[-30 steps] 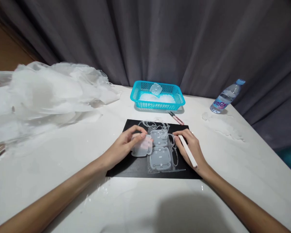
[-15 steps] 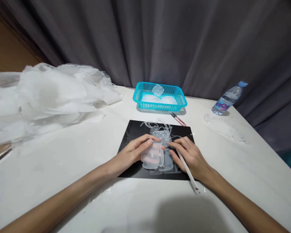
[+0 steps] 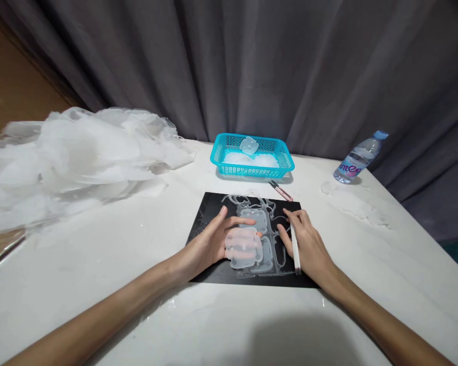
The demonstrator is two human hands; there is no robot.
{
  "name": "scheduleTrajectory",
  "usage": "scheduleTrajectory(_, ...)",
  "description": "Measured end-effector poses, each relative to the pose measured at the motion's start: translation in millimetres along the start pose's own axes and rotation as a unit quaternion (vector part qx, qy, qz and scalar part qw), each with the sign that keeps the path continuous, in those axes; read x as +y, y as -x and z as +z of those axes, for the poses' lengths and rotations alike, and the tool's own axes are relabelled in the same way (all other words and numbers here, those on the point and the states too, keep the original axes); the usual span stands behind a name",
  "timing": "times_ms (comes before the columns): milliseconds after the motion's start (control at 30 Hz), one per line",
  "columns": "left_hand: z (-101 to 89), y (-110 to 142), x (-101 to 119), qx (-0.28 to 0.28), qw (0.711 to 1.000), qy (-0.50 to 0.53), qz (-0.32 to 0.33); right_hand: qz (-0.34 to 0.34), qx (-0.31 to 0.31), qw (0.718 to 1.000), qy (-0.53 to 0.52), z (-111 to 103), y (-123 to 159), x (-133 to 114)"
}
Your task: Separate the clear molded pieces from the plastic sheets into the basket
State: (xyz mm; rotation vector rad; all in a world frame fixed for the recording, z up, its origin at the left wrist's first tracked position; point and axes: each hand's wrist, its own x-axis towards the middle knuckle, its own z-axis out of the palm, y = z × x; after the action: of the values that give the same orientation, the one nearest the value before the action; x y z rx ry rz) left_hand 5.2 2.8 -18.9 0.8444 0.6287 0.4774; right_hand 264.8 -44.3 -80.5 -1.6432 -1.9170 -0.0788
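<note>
A black mat (image 3: 209,211) lies on the white table, with a translucent plastic sheet (image 3: 261,218) of moulded pieces on it. My left hand (image 3: 217,239) rests on the mat with its fingers under a cut-out translucent piece (image 3: 244,249), thumb stretched over it. My right hand (image 3: 305,241) presses on the sheet's right side and grips a white pen-shaped tool (image 3: 295,247), tip toward the sheet.
A turquoise basket (image 3: 251,162) with translucent pieces stands behind the mat. Small pink snips (image 3: 279,189) lie between them. A heap of white plastic film (image 3: 72,157) covers the left of the table. A water bottle (image 3: 358,157) lies far right near some scraps (image 3: 353,203).
My left hand has carried the cut-out piece rightward over the sheet. My right hand has shifted on the sheet, and the pen tool has swung more upright in its grip.
</note>
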Motion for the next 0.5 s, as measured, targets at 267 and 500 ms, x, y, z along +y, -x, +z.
scheduleTrajectory(267, -0.9, 0, -1, -0.014, 1.0, 0.022, -0.007, -0.044, 0.048, 0.997, -0.041, -15, -5, -16)
scheduleTrajectory(500, 1.9, 0, 0, -0.034, 0.999, 0.04, 0.002, -0.109, 0.009, 0.991, -0.071, -12, -3, -16)
